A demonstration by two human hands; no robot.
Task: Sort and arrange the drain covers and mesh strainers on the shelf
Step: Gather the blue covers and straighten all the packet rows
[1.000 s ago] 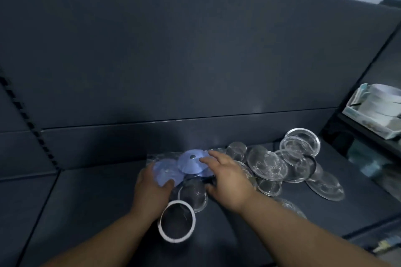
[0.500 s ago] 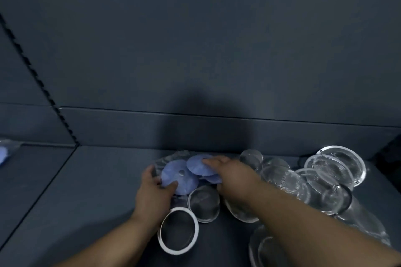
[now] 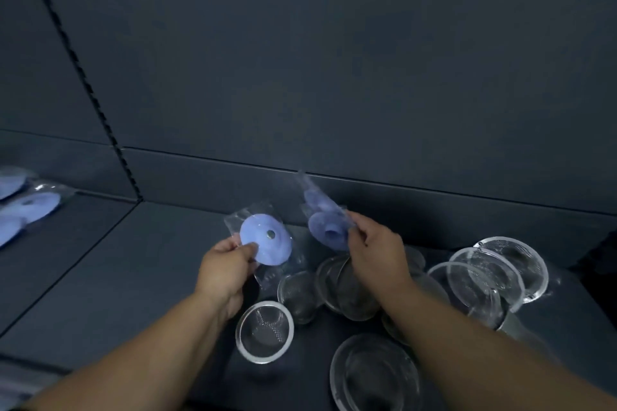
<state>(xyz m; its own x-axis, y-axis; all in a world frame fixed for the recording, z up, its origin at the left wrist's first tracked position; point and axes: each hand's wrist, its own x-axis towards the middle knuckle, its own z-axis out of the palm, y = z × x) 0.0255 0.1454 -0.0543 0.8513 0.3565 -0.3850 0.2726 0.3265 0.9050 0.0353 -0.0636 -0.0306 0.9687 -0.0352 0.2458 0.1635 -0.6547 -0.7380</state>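
Two hands are raised above the dark grey shelf (image 3: 110, 280) in the head view, each holding something. The left hand (image 3: 223, 269) pinches a pale blue round drain cover in a clear plastic bag (image 3: 265, 243) by its near edge, with the flat face and a small metal centre showing. The right hand (image 3: 374, 250) has its fingers curled round a second clear bag of blue drain covers (image 3: 325, 227), tilted up towards the back panel.

Below the hands lie the strainers. A white-rimmed round mesh strainer (image 3: 264, 330) sits just under the left wrist, and a pile of overlapping metal mesh strainers (image 3: 354, 287) lies under the right hand. Larger clear-wrapped mesh strainers (image 3: 500, 267) are stacked to the right. More bagged pale blue covers (image 3: 30, 207) lie well apart on the shelf section at far left.
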